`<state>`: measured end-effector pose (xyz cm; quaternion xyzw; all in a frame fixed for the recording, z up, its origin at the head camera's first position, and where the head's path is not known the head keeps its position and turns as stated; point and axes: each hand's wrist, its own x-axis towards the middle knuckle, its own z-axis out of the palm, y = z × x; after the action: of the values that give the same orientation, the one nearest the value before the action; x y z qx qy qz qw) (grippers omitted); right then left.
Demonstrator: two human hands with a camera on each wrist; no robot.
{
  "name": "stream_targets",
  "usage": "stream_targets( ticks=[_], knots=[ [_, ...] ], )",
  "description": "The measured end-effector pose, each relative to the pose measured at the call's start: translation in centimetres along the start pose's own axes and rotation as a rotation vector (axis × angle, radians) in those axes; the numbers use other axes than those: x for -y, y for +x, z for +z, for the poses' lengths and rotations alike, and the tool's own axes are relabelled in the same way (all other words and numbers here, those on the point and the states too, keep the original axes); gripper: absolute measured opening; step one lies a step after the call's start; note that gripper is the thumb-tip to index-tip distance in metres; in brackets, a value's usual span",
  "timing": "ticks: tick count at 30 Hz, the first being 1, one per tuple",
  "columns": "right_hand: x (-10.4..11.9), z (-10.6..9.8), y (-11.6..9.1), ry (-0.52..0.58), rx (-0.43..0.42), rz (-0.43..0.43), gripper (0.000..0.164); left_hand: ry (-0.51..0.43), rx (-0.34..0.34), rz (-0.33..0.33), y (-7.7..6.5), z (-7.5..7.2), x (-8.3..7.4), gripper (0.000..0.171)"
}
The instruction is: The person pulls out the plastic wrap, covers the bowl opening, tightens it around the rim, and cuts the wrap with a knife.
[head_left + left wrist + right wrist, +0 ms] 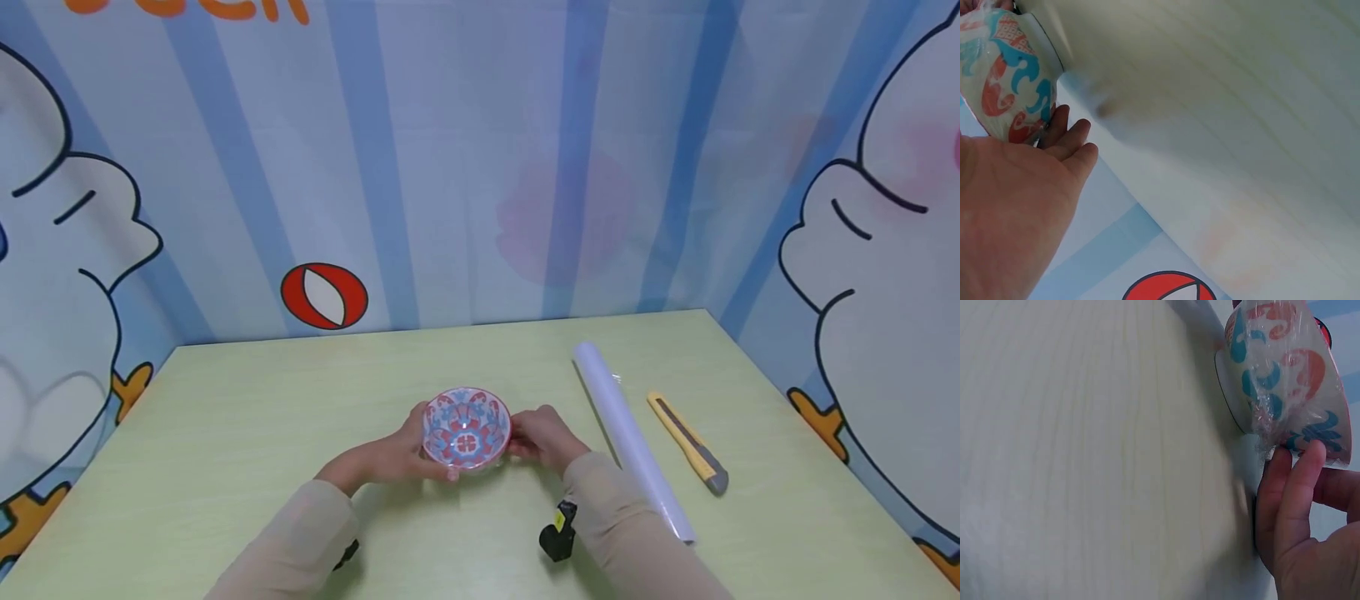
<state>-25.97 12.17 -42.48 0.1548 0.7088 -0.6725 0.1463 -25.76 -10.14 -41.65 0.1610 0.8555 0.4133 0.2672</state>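
Observation:
A small bowl [467, 429] with a red and blue flower pattern is between the two hands in the head view, its inside facing up. Crinkled clear plastic wrap [1266, 419] clings to its outer wall, as the right wrist view shows. My left hand [412, 450] grips the bowl's left side, thumb along the front and fingers round behind. On the opposite side, my right hand [546, 437] holds the wrapped wall near the rim with its fingertips, where the wrap is bunched. The left wrist view shows the bowl's patterned side [1013, 81] above the left palm.
Right of the bowl lies a long roll of plastic wrap [630, 433], close by the right forearm. Beyond it is a yellow and grey utility knife [688, 443]. The pale table [247, 433] ends at a striped cartoon backdrop [465, 167] behind and at the sides.

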Motion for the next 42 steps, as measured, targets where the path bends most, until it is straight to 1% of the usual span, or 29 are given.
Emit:
stream_targets(
  ticks=[5, 11, 13, 15, 17, 19, 21, 22, 23, 27, 30, 33, 36, 38, 40, 42],
  knots=[
    [-0.3, -0.1, -0.2, 0.006, -0.029, -0.005, 0.015, -0.001, 0.023, -0.005, -0.3, 0.2, -0.3, 0.116],
    [-0.2, 0.2, -0.9, 0.024, -0.003, 0.005, 0.018, 0.005, 0.019, -0.007, -0.3, 0.2, -0.2, 0.117],
    [-0.1, 0.4, -1.1, 0.015, -0.006, 0.0, 0.018, 0.003, 0.016, -0.005, -0.3, 0.3, -0.2, 0.117],
    [0.0, 0.4, -1.2, 0.035, -0.01, -0.001, 0.02, -0.002, 0.014, -0.004, -0.4, 0.3, -0.2, 0.117],
    [0.1, 0.4, -1.2, 0.067, 0.002, 0.002, 0.025, -0.007, 0.014, 0.001, -0.3, 0.3, -0.2, 0.117],
    [0.2, 0.3, -1.2, 0.078, 0.025, 0.002, 0.037, -0.009, 0.014, 0.006, -0.2, 0.4, -0.2, 0.117],
    [0.3, 0.2, -1.3, 0.044, 0.053, -0.012, 0.047, -0.016, 0.018, 0.017, -0.1, 0.4, -0.1, 0.116],
    [0.4, 0.2, -1.3, 0.021, 0.063, -0.024, 0.049, -0.016, 0.018, 0.018, -0.1, 0.5, -0.1, 0.116],
    [0.4, 0.2, -1.4, -0.008, 0.068, -0.038, 0.049, -0.018, 0.02, 0.02, 0.0, 0.5, -0.1, 0.116],
    [0.4, 0.2, -1.4, -0.073, 0.069, -0.086, 0.038, -0.013, 0.028, 0.004, 0.2, 0.7, -0.2, 0.117],
    [0.3, 0.2, -1.3, -0.102, 0.067, -0.088, 0.038, -0.003, 0.036, -0.019, 0.2, 0.8, -0.3, 0.118],
    [0.1, -0.2, -1.0, -0.138, 0.076, -0.087, 0.04, -0.003, 0.045, -0.025, 0.5, 1.0, -0.4, 0.118],
    [0.0, -0.6, -0.8, -0.144, 0.111, -0.093, 0.041, -0.007, 0.039, -0.023, 0.6, 1.1, -0.4, 0.118],
    [-0.1, -0.9, -0.8, -0.145, 0.15, -0.107, 0.042, -0.007, 0.034, -0.026, 0.6, 1.1, -0.4, 0.119],
    [-0.2, -1.2, -0.9, -0.137, 0.202, -0.119, 0.044, 0.0, 0.029, -0.025, 0.5, 1.1, -0.4, 0.12],
    [-0.3, -1.5, -1.2, -0.151, 0.28, -0.148, 0.044, 0.002, 0.019, -0.018, 0.4, 1.0, -0.4, 0.12]
  ],
)
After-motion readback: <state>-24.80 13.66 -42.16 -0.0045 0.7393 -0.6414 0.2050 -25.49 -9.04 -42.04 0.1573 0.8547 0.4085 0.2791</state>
